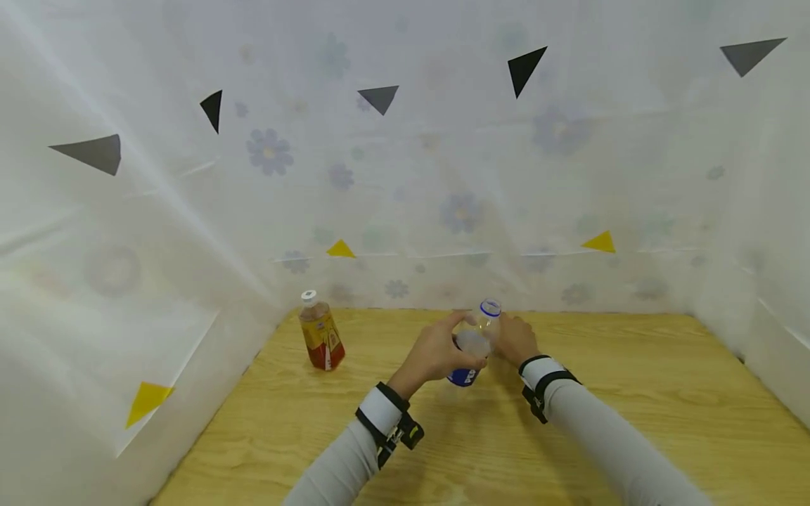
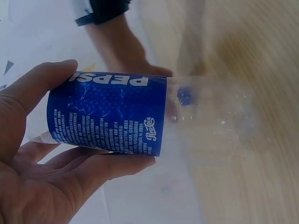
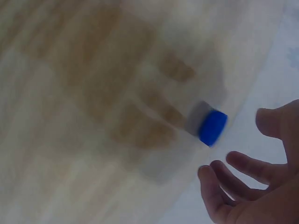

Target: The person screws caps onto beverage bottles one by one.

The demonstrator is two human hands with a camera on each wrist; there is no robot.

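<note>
A clear plastic Pepsi bottle [image 2: 107, 114] with a blue label is gripped by my left hand [image 1: 436, 350], its thumb and fingers curled round the upper label. Seen from the head, the bottle [image 1: 489, 323] is uncapped, its mouth tilted up and away. My right hand [image 1: 515, 339] is just right of and behind the bottle, partly hidden by it. In the right wrist view a blue bottle cap [image 3: 213, 127] lies near the table's far edge. There the right hand [image 3: 254, 182] has its thumb and fingers spread and loosely bent, apart from the cap.
A bottle of reddish drink [image 1: 323, 336] with a white cap and yellow label stands at the table's back left. Behind the wooden table [image 1: 633, 393] hangs a pale flowered sheet [image 1: 405, 176] bearing black, grey and yellow triangles. Similar sheeting lines both sides.
</note>
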